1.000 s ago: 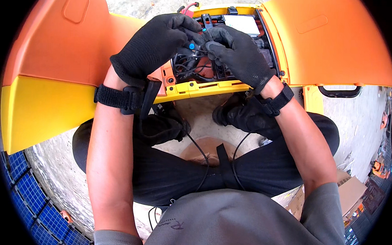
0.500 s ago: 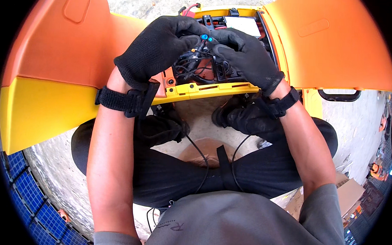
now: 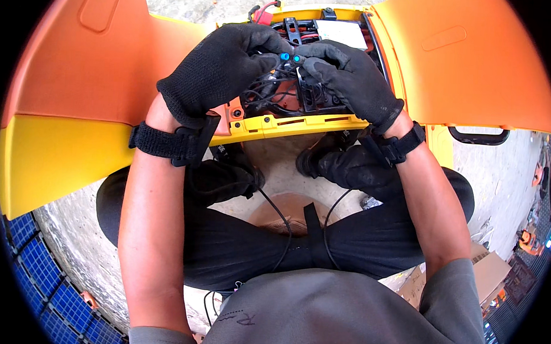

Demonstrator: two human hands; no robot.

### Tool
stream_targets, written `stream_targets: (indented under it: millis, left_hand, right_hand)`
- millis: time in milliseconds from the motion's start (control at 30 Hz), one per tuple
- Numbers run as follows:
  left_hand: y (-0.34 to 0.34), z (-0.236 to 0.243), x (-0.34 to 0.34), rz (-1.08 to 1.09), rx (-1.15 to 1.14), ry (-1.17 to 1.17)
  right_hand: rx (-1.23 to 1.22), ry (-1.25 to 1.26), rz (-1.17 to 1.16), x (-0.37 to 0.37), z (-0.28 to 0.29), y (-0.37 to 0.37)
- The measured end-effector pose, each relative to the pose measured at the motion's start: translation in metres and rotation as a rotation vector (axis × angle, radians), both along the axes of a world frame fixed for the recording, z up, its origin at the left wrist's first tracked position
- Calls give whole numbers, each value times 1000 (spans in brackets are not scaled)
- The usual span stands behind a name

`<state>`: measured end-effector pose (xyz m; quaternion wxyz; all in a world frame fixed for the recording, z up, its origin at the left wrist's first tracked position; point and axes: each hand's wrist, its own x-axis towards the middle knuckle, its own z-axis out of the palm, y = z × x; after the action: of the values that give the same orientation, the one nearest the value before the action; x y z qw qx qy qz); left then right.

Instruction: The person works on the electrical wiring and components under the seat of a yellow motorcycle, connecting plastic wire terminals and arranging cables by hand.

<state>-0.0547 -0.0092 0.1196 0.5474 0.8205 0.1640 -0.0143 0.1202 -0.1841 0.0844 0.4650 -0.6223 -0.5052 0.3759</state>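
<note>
Two small blue-ended cable connectors face each other above an open bay in a yellow and orange plastic body. My left hand (image 3: pixel 234 64), in a black glove, pinches the left connector (image 3: pixel 285 56) between thumb and fingers. In the same way my right hand (image 3: pixel 348 77), also gloved, pinches the right connector (image 3: pixel 297 59). A narrow gap separates the two blue ends. Beneath them, black cables (image 3: pixel 267 87) run tangled through the bay, partly hidden by my hands. A black bracket (image 3: pixel 308 95) stands beside the cables, under my right hand.
Large orange panels (image 3: pixel 473 63) flank the bay, with a yellow rim (image 3: pixel 289 125) along its near side. A white box (image 3: pixel 342 33) and a red connector (image 3: pixel 264 17) sit toward the back. A cardboard box (image 3: pixel 490 273) lies right; blue pallets (image 3: pixel 41 270) lie left.
The blue connector ends have moved slightly apart and a little nearer to me. Both hands keep their pinch, and my right hand has turned slightly.
</note>
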Motion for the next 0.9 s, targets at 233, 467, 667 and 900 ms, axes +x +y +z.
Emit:
stream_targets:
  millis: [233,467,667,900]
  left_hand:
    - [0,1,-1,-25,69,-10]
    - [-1,-1,-1,-29,60,1]
    - [1,-5,-1,-40,109,5]
    - [-1,-4,-1,-36,107,-12]
  right_hand:
    - [-70,-1,22,1,2,0]
    - [-30,-14,2,-2,2,0]
    - [12,-43,12,-2,-1,1]
    - [37,-86,26,-3,1,1]
